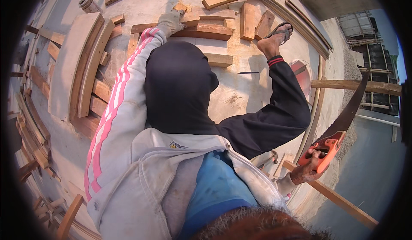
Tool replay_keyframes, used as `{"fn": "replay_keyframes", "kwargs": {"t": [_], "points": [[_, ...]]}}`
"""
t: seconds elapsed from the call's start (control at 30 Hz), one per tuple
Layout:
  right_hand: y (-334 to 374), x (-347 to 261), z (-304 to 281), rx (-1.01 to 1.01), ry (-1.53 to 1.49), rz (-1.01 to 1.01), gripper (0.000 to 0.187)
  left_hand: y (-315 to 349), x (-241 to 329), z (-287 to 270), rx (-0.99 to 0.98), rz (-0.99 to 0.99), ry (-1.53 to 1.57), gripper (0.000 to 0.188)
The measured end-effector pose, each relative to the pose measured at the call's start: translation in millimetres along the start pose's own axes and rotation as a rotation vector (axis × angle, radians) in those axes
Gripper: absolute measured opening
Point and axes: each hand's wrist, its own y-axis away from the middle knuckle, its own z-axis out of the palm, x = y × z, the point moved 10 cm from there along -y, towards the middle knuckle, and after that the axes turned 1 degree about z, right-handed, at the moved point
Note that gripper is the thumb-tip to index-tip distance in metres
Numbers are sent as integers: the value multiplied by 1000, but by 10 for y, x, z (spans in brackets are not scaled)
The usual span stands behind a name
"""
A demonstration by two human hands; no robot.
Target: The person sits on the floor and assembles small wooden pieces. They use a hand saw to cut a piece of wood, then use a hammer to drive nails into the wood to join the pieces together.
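My left hand (171, 22), in a pale work glove, is closed on a short wood block (190, 19) among the cut timber. Beneath and beside it lie a longer wood piece (206, 31) and other offcuts; my fingertips are partly hidden. My right hand (310, 167) is wrapped round the orange handle of a handsaw (346, 119). The saw's dark toothed blade points up and away at the far right, apart from the wood. A thin dark pencil-like stick (248, 72) lies on the floor by my bent leg.
Curved panels with thick wooden edges (81, 68) lie at left, over more timber. Long boards (296, 21) run along the right edge beside a rough wall (343, 59). My sandalled foot (274, 37) rests near two blocks. A hammer (274, 156) lies by my right arm; a can (89, 4) stands far left.
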Motion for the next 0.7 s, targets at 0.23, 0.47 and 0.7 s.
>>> {"fn": "replay_keyframes", "kwargs": {"t": [0.23, 0.47, 0.7], "points": [[264, -563, 2232, -570, -518, 32, 34, 27, -182, -106, -127, 10, -71, 62], [867, 340, 3486, -863, -219, 132, 47, -197, 29, 38, -119, 17, -66, 60], [1108, 572, 3677, -948, -287, 152, 64, -235, -106, 131, -60, -151, -76, 54]]}}
